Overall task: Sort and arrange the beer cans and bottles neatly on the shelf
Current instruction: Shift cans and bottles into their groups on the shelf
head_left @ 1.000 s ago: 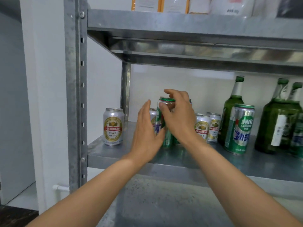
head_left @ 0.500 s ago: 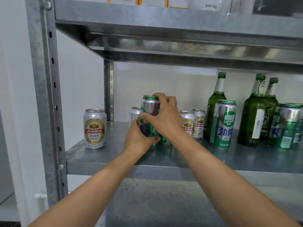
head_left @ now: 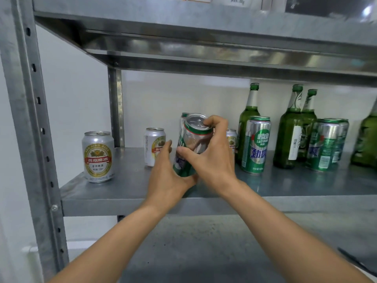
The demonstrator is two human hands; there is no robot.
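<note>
A tall green and silver beer can (head_left: 192, 139) is tilted toward me above the metal shelf (head_left: 126, 188). My right hand (head_left: 212, 158) grips its top and side, and my left hand (head_left: 169, 176) cups its base. Short silver and gold cans stand at the left front (head_left: 98, 156), behind my left hand (head_left: 153, 146), and one (head_left: 231, 139) shows partly behind my right hand. Another tall green can (head_left: 256, 145) stands upright to the right. Green glass bottles (head_left: 250, 117) (head_left: 291, 129) line the back, with more tall green cans (head_left: 324, 145) at the right.
The upper shelf (head_left: 204, 45) hangs low over the bottle tops. A steel upright (head_left: 30, 119) stands at the left front and another post (head_left: 116, 107) at the back. A lower shelf (head_left: 204, 252) lies beneath my forearms.
The tall green can has been lifted and tipped toward me, its lid now showing. My left hand has slid under its base, and the view has moved closer and rightward.
</note>
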